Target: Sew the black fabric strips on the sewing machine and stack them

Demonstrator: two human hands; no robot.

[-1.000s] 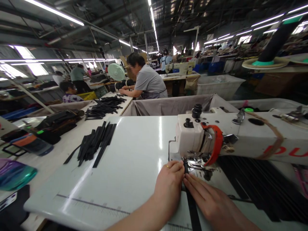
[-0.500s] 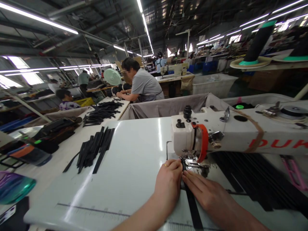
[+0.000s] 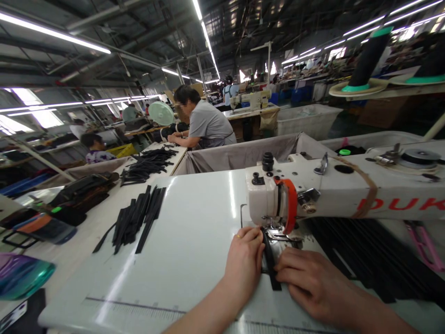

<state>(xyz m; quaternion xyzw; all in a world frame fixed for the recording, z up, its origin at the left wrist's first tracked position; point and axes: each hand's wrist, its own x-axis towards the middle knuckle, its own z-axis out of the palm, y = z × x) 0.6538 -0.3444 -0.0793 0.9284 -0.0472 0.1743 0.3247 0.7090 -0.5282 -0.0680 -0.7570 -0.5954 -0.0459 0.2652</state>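
Note:
A narrow black fabric strip (image 3: pixel 270 266) runs under the head of a white sewing machine (image 3: pixel 262 197), its near end lying on the pale table. My left hand (image 3: pixel 243 257) is closed, with its fingers pressed together against the strip's left edge, close to the presser foot. At the strip's right edge, nearer its loose end, my right hand (image 3: pixel 309 278) has its fingers curled and pinching the strip. The machine head and my left fingertips partly hide the strip's far end. An orange guard (image 3: pixel 289 206) stands at the machine's needle area.
Cut black strips (image 3: pixel 139 220) lie in a pile left on the table. More long black strips (image 3: pixel 375 260) are under the machine arm, beside pink-handled scissors (image 3: pixel 424 246). A co-worker (image 3: pixel 210 120) sits beyond a cloth-lined bin (image 3: pixel 239 153). Thread cones (image 3: pixel 368 60) stand upper right.
Less of the strip now shows on my side of the machine; its near end has moved away from me. My right hand has shifted right and its fingers, flat before, are curled.

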